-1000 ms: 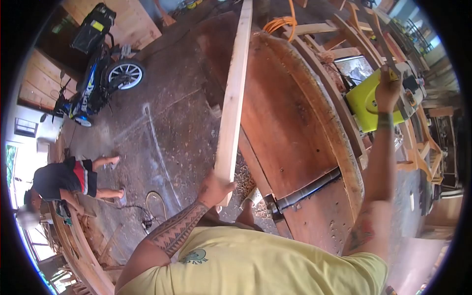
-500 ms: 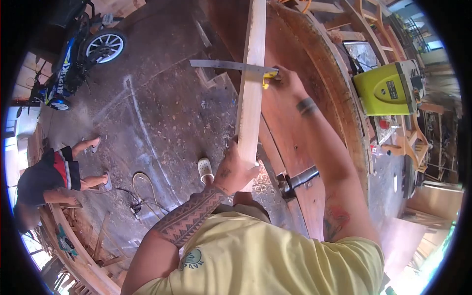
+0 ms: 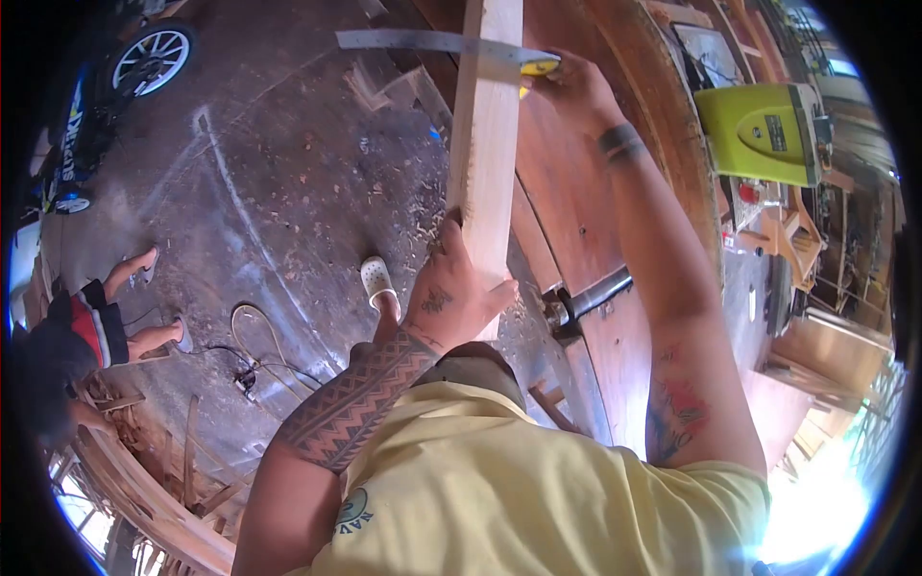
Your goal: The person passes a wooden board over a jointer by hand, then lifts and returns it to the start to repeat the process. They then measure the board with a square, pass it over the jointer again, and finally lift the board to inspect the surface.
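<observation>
A long, pale squared wooden beam [image 3: 486, 154] runs away from my body. My left hand [image 3: 447, 293] is closed around its near part, with the thumb on the right side. Farther along, a try square [image 3: 403, 39] lies with its steel blade across the upper face, its tip sticking out past the left side. My right hand [image 3: 578, 94] is closed on the square's yellow handle, at the beam's right side. The fingertips of my right hand are partly hidden.
Reddish planks [image 3: 567, 182] lie under and right of the beam, with a dark metal bar [image 3: 595, 296] across them. A green machine [image 3: 754, 134] stands at right. Left are a motorcycle [image 3: 72, 144], another person [image 3: 58, 346] and a looped cord [image 3: 274, 336] on the floor.
The view has shifted, so the beam and both hands appear higher. My right hand and the try square appear somewhat farther from my left hand along the beam. Both grips stay closed.
</observation>
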Tool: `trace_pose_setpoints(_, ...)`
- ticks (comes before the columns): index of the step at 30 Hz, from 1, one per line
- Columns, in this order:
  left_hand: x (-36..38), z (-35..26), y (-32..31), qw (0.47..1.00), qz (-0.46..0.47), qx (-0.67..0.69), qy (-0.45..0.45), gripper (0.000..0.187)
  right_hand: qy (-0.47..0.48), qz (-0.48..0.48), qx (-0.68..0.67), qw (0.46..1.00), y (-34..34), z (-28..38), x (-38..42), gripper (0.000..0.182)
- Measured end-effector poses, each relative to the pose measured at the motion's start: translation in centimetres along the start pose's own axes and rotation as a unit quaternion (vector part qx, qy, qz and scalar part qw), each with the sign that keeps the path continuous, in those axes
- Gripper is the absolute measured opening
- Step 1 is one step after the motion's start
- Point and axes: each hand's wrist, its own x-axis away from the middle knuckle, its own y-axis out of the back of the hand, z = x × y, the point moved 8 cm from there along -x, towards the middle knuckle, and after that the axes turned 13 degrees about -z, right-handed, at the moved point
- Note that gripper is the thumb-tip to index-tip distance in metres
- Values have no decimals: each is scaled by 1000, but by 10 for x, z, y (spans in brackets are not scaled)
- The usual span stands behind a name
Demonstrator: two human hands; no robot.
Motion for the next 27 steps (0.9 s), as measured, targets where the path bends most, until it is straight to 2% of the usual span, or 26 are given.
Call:
trace_pose_setpoints(3, -2, 2, -1, 999, 14, 21, 22, 120, 26, -8, -91, 995, -7, -10, 2, 36)
trace_pose_setpoints(5, 0, 1, 4, 993, -56, 70, -74, 106, 42, -32, -50, 997, -9, -15, 5, 34)
trace_pose_setpoints(7, -11, 32, 0, 967, -65, 241, -45, 90, 51, -47, -37, 997, -9, -11, 3, 32)
trace_pose_setpoints(8, -26, 65, -11, 923, -33, 381, 35, 83, 49, -49, -45, 997, -8, -6, 7, 32)
trace_pose_setpoints(10, -45, 129, -41, 875, -2, 450, 177, 69, 15, -59, -107, 992, -11, -1, 9, 31)
trace_pose_setpoints(11, -57, 164, -56, 891, -12, 388, 234, 66, 17, -57, -66, 996, -13, -1, 9, 31)
trace_pose_setpoints(12, -75, 216, -95, 871, -6, 429, 240, 67, 22, -57, -27, 998, -15, 1, 7, 32)
trace_pose_setpoints(13, -82, 212, -98, 858, 8, 466, 216, 66, 27, -60, 13, 998, -15, 5, 3, 32)
trace_pose_setpoints(15, -95, 201, -102, 824, 43, 538, 172, 66, -7, -29, 4, 1000, -19, 18, 7, 33)
trace_pose_setpoints(16, -86, 187, -98, 770, 99, 591, 220, 65, -17, -30, -1, 999, -18, 22, 9, 33)
trace_pose_setpoints(18, -68, 176, -84, 737, 138, 609, 261, 64, -37, -27, -13, 999, -22, 28, 16, 32)
trace_pose_setpoints(19, -64, 184, -73, 765, 123, 580, 254, 63, -34, -32, -18, 999, -31, 28, 23, 31)
trace_pose_setpoints(21, -44, 199, -47, 785, 107, 553, 257, 62, -25, -43, -25, 998, -50, 31, 37, 28)
trace_pose_setpoints(22, -26, 210, -33, 778, 107, 557, 270, 62, -24, -44, -39, 998, -54, 47, 45, 26)
trace_pose_setpoints(24, 12, 216, -11, 727, 160, 606, 282, 59, -27, -42, -65, 997, -61, 76, 62, 24)
trace_pose_setpoints(25, 32, 212, 0, 678, 210, 647, 279, 58, -45, -66, -93, 992, -59, 75, 60, 24)
trace_pose_setpoints(27, 68, 241, 25, 700, 195, 623, 290, 61, -81, -106, -152, 979, -66, 63, 57, 23)
